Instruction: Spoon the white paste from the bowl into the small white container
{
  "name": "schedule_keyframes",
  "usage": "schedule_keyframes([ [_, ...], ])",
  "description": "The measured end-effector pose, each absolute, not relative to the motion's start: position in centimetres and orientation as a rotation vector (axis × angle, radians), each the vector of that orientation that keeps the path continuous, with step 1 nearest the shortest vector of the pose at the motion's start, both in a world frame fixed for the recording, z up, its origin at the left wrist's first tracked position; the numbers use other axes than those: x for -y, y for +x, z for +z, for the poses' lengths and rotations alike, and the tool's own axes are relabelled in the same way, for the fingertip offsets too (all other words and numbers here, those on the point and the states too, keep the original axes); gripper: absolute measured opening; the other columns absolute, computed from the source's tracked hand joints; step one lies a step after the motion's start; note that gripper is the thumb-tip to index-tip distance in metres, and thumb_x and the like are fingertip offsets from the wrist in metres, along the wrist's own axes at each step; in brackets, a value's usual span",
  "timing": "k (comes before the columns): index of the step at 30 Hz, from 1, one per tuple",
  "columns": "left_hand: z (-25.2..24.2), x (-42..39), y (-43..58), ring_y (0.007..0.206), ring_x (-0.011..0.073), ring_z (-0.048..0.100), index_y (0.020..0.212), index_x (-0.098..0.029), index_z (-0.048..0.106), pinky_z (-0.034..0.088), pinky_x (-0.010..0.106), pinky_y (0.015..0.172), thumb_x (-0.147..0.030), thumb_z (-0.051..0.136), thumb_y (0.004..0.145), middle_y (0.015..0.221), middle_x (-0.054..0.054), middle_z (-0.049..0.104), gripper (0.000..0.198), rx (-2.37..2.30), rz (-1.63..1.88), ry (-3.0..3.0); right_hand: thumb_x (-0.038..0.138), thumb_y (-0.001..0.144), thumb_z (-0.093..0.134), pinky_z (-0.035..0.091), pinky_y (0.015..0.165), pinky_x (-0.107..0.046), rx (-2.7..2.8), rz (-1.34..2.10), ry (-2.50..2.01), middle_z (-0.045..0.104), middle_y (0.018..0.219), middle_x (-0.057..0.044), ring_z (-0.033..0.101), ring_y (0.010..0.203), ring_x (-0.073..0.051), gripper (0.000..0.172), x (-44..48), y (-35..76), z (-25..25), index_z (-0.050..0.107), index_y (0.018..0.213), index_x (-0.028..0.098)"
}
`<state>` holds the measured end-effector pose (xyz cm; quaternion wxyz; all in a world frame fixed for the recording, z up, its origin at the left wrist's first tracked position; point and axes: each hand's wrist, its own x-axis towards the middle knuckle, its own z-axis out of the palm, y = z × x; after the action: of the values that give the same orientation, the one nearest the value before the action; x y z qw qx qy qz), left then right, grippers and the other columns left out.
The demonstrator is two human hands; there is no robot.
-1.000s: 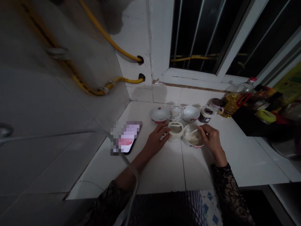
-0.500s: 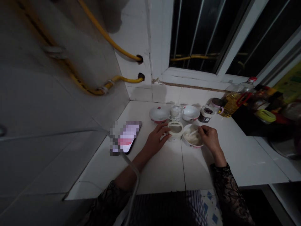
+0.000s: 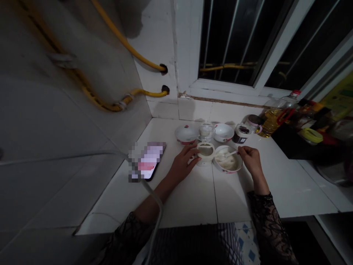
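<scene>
My right hand [image 3: 250,159] pinches the handle of a small white spoon [image 3: 229,154]. The spoon's head rests in a white bowl [image 3: 220,168] with a reddish pattern, which holds something pale, powdery or pasty. Just left of that bowl stands a small white jar [image 3: 205,161] with a wide ring-shaped top. My left hand [image 3: 185,162] grips the jar's left side, thumb in front and fingers behind. What the jar holds is too dark to make out.
Behind stand a wide bowl [image 3: 186,135], a clear jar [image 3: 206,131], another white bowl [image 3: 224,133] and a dark-labelled jar [image 3: 242,134]. A lit phone [image 3: 150,162] lies at left. An oil bottle [image 3: 271,119] stands at right. A grey cable [image 3: 157,200] crosses before my left forearm.
My right hand has moved slightly right, away from the bowl's middle, and more of the spoon's handle shows across the rim. My left hand and the jar stay in place.
</scene>
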<state>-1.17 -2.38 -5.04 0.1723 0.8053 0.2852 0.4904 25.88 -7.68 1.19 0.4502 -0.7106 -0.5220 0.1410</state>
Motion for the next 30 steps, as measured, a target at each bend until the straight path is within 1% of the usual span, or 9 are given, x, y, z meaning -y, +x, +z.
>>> schedule_keyframes([
  [7, -5.1, 2.3, -1.2, 0.089, 0.0148, 0.066, 0.107, -0.020, 0.060, 0.060, 0.029, 0.075, -0.029, 0.055, 0.094, 0.123, 0.011, 0.059, 0.017, -0.797, 1.387, 2.286, 0.052, 0.070, 0.052, 0.026, 0.048, -0.025, 1.254, 0.390, -1.757, 0.039, 0.044, 0.004, 0.034, 0.047, -0.010, 0.040, 7.7, 25.8, 1.1, 0.059, 0.052, 0.017],
  [13, -5.1, 2.4, -1.2, 0.088, 0.0145, 0.066, 0.107, -0.021, 0.060, 0.060, 0.029, 0.075, -0.030, 0.054, 0.094, 0.123, 0.011, 0.059, 0.017, -0.807, 1.369, 2.288, 0.049, 0.067, 0.056, 0.026, 0.048, -0.025, 1.163, 0.428, -1.777, 0.043, 0.043, 0.004, 0.035, 0.047, -0.010, 0.036, 7.4, 26.6, 0.4, 0.059, 0.051, 0.017],
  [17, -5.1, 2.4, -1.2, 0.086, 0.0144, 0.066, 0.106, -0.020, 0.061, 0.059, 0.029, 0.074, -0.030, 0.055, 0.093, 0.122, 0.010, 0.060, 0.017, -0.800, 1.383, 2.272, 0.052, 0.064, 0.059, 0.023, 0.044, -0.025, 1.049, 0.523, -1.722, 0.041, 0.040, 0.004, 0.031, 0.043, -0.009, 0.037, 6.9, 26.8, 0.4, 0.057, 0.049, 0.018],
  [20, -5.1, 2.4, -1.1, 0.087, 0.0148, 0.066, 0.106, -0.021, 0.061, 0.059, 0.029, 0.074, -0.030, 0.055, 0.093, 0.122, 0.010, 0.060, 0.018, -0.803, 1.379, 2.263, 0.055, 0.066, 0.059, 0.023, 0.043, -0.025, 1.014, 0.526, -1.636, 0.038, 0.040, 0.005, 0.028, 0.041, -0.008, 0.040, 6.6, 25.7, 1.0, 0.055, 0.050, 0.019],
  [23, -5.0, 2.4, -1.1, 0.088, 0.0149, 0.066, 0.106, -0.021, 0.061, 0.059, 0.029, 0.074, -0.029, 0.054, 0.093, 0.122, 0.010, 0.060, 0.017, -0.809, 1.371, 2.269, 0.056, 0.076, 0.054, 0.029, 0.047, -0.025, 1.095, 0.332, -1.537, 0.041, 0.044, 0.004, 0.034, 0.045, -0.010, 0.043, 6.6, 23.6, 1.8, 0.057, 0.055, 0.018],
  [26, -4.9, 2.5, -1.2, 0.085, 0.0139, 0.066, 0.105, -0.021, 0.061, 0.059, 0.029, 0.074, -0.029, 0.054, 0.093, 0.122, 0.009, 0.060, 0.016, -0.810, 1.376, 2.280, 0.047, 0.091, 0.045, 0.037, 0.056, -0.026, 1.390, -0.005, -1.442, 0.056, 0.058, -0.001, 0.047, 0.056, -0.013, 0.041, 7.0, 21.2, 2.1, 0.062, 0.066, 0.017],
  [28, -4.8, 2.5, -1.2, 0.083, 0.0136, 0.066, 0.105, -0.021, 0.061, 0.059, 0.029, 0.074, -0.030, 0.054, 0.093, 0.121, 0.009, 0.060, 0.016, -0.814, 1.374, 2.281, 0.039, 0.095, 0.045, 0.038, 0.061, -0.026, 1.734, -0.213, -1.354, 0.062, 0.066, -0.004, 0.051, 0.059, -0.013, 0.037, 7.3, 20.1, 1.9, 0.064, 0.071, 0.018],
  [30, -4.8, 2.5, -1.2, 0.085, 0.0139, 0.066, 0.106, -0.021, 0.061, 0.059, 0.029, 0.075, -0.030, 0.054, 0.094, 0.122, 0.010, 0.060, 0.017, -0.814, 1.362, 2.277, 0.033, 0.096, 0.046, 0.039, 0.063, -0.026, 1.995, -0.340, -1.263, 0.064, 0.070, -0.005, 0.052, 0.060, -0.013, 0.033, 7.6, 19.6, 1.7, 0.066, 0.076, 0.019],
])
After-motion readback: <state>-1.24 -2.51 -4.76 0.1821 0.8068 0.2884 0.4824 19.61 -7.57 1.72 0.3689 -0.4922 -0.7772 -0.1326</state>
